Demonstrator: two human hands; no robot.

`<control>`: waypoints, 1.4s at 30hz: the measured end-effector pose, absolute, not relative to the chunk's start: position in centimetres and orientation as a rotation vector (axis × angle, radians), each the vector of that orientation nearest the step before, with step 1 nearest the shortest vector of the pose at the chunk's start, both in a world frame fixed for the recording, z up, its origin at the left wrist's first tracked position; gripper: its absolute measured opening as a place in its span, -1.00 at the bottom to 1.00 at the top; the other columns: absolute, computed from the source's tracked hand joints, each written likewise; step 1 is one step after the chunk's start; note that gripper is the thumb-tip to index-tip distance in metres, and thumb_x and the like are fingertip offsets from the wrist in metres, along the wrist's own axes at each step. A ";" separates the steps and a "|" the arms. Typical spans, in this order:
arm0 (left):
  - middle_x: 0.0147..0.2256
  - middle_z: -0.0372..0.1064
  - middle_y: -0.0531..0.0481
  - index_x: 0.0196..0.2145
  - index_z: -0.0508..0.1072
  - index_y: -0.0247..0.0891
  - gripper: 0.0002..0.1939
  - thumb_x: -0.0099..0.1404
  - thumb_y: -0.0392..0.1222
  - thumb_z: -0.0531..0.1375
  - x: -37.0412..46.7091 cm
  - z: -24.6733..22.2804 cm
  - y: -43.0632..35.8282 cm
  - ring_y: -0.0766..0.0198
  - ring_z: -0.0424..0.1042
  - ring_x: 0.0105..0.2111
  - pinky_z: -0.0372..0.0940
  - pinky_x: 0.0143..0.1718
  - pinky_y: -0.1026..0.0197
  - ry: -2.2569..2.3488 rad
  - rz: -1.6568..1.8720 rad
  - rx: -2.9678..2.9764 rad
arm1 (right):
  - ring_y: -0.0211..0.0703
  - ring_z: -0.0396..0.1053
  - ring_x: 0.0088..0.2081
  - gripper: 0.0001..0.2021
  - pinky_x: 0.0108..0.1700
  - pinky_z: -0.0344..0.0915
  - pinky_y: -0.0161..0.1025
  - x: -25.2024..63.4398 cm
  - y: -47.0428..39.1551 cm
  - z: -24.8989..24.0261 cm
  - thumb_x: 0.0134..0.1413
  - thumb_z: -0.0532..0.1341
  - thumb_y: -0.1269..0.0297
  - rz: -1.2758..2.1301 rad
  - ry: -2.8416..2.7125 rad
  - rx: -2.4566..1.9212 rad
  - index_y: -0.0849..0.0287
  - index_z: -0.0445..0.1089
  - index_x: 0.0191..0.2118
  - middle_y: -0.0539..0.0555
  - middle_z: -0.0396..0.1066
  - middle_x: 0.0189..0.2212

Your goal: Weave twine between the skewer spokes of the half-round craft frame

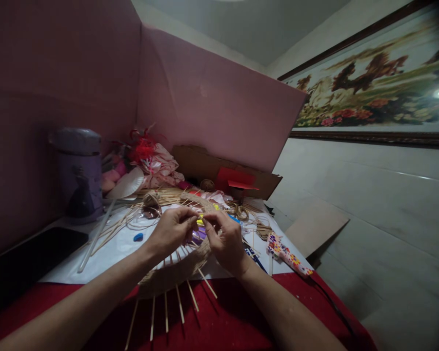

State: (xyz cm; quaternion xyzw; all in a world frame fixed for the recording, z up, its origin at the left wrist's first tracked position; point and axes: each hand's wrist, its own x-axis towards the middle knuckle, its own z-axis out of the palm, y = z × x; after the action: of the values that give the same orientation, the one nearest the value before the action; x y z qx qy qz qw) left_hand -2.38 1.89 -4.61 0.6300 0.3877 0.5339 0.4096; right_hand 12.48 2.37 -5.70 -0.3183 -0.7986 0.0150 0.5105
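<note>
My left hand (171,231) and my right hand (225,239) meet over the work, fingertips pinched close together. What lies between the fingertips is too small to make out. Beneath them is a round woven twine piece (179,270) with thin wooden sticks (180,304) fanning out over its near edge. Yellow and purple bits (198,235) show behind and between the hands. A small blue lump (138,237) lies on the white sheet (119,243) left of my left hand.
A purple canister (79,178) stands at the left, near a dark flat object (40,256). Behind are bundled sticks, pink fabric (161,168) and cardboard (193,163). At the right, a flower-patterned tool (289,256) with a cord lies on the red cloth's (241,321) side.
</note>
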 end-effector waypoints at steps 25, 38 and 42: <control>-0.71 0.14 0.16 -0.50 0.35 -0.34 -0.82 0.11 -0.15 0.16 -2.6 -4.4 2.0 0.51 0.04 -0.72 -0.10 -0.70 0.40 0.888 1.248 1.553 | -0.18 0.34 -0.34 -0.90 -0.28 0.26 -0.26 12.5 2.5 -5.9 0.10 0.08 0.44 0.029 -1.921 -0.732 0.19 0.33 -0.33 0.07 0.38 -0.41; -0.74 0.13 0.17 -0.46 0.42 -0.36 -0.79 0.07 -0.12 0.22 -2.8 -4.2 1.8 0.51 0.02 -0.74 -0.16 -0.69 0.39 0.900 1.242 1.429 | -0.18 0.34 -0.34 -0.88 -0.28 0.26 -0.25 12.5 2.5 -5.9 0.10 0.06 0.44 0.016 -1.917 -0.735 0.18 0.33 -0.32 0.07 0.40 -0.40; -0.75 0.15 0.17 -0.45 0.38 -0.35 -0.79 0.05 -0.13 0.25 -2.9 -4.2 2.0 0.51 0.04 -0.75 -0.13 -0.70 0.40 0.884 1.251 1.395 | -0.19 0.33 -0.36 -0.89 -0.30 0.24 -0.26 12.4 2.5 -6.0 0.09 0.06 0.45 -0.010 -1.937 -0.741 0.18 0.32 -0.32 0.06 0.38 -0.41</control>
State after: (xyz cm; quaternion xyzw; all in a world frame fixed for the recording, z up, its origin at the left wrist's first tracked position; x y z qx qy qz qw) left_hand -2.91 1.99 -4.24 0.5793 0.3670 0.5196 0.5097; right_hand 12.41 2.48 -6.04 -0.3074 -0.8040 -0.0042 0.5090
